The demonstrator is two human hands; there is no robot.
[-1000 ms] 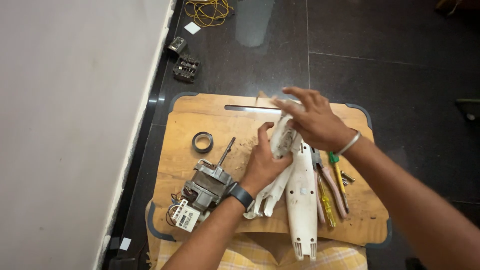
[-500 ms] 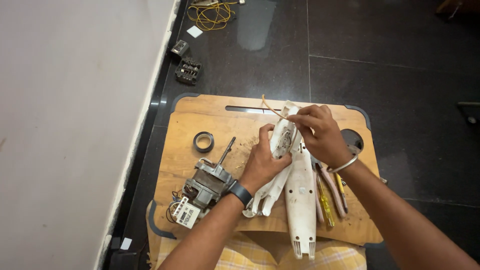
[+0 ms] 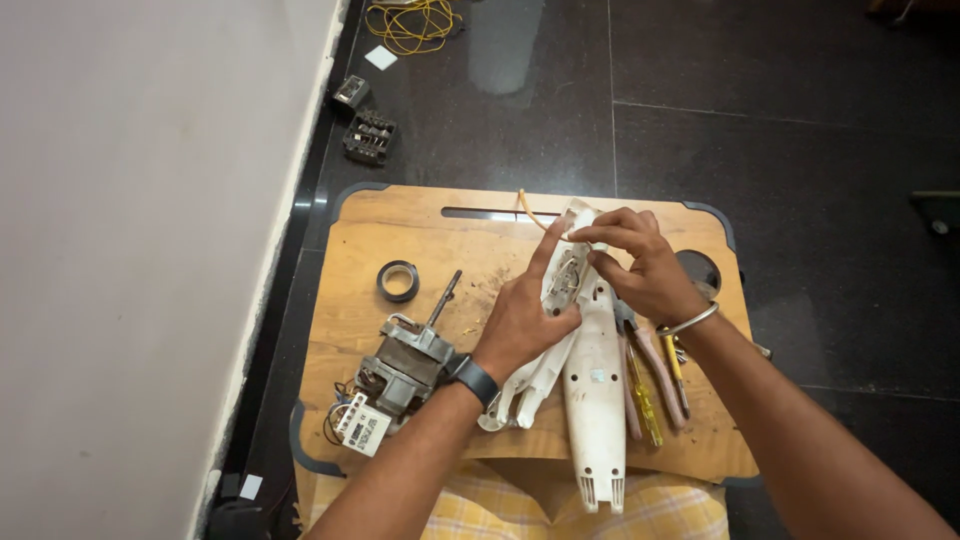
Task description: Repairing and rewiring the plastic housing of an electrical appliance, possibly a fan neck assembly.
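left hand (image 3: 520, 322) gripped white plastic housing (image 3: 592, 400) | right hand (image 3: 640, 265), down since earlier, pinched thin wire (image 3: 530, 212) at housing top | motor (image 3: 400, 365) left of housing

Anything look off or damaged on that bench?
The white plastic housing lies split open under the left hand and right hand, a bare motor sits beside it with loose wires, and debris specks litter the wooden board. No visible breakage.

A roll of black tape (image 3: 398, 280) lies at nine o'clock on the wooden board (image 3: 480, 250). An electric motor (image 3: 400, 365) sits at seven o'clock. Yellow wire (image 3: 410, 22) coils on the floor at twelve.
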